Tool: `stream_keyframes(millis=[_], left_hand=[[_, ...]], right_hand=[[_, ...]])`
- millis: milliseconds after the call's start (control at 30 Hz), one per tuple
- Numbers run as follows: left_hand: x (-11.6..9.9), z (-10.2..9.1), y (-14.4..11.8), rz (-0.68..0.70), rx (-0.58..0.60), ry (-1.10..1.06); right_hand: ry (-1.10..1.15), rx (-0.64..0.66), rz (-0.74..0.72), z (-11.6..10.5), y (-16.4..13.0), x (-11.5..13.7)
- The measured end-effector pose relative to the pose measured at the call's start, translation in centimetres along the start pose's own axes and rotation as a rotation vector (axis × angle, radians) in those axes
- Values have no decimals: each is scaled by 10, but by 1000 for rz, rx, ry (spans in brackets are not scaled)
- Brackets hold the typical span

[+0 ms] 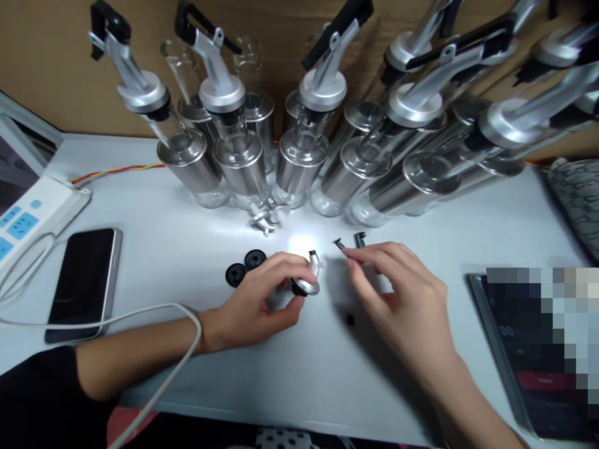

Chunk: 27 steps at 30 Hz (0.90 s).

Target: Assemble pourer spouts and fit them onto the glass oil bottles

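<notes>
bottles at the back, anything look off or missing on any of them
Yes. Most bottles wear a silver pourer cap with a black lever, like the front left bottle, but two glass bottles behind the front row stand open with no cap. Loose parts lie apart on the table: two black discs and small silver pieces.

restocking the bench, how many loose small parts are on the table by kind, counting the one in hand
black round stoppers: 2
black lever clips: 2
silver spout caps, one in the left hand, one by the bottles: 2
total: 6
</notes>
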<state>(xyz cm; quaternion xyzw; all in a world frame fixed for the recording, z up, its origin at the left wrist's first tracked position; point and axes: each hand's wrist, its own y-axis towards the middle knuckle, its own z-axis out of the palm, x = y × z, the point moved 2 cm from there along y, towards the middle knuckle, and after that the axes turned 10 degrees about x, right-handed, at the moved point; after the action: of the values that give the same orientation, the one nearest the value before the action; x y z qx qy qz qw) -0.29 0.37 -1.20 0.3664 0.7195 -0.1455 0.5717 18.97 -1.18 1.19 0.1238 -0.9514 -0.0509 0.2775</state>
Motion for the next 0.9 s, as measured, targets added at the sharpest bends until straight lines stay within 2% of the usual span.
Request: stream_keyframes(millis=[100,233,433,567,767,900], left_hand=[[-2,-1,1,13,24,39],[-2,-1,2,17,31,32],[3,5,-4,-111,-23,-126],[3,8,-6,-188,47,-99],[3,8,-4,-157,23,-102],[4,8,-3,-150,48,-86]], right_hand=[[-229,-10,66,5,0,-13],[-346,56,94,10,0,-19],[-281,83,112,12,1,-14],[-235,93,114,13,1,-16],[-205,79,111,13,0,-14],[-136,42,96,10,0,-10]])
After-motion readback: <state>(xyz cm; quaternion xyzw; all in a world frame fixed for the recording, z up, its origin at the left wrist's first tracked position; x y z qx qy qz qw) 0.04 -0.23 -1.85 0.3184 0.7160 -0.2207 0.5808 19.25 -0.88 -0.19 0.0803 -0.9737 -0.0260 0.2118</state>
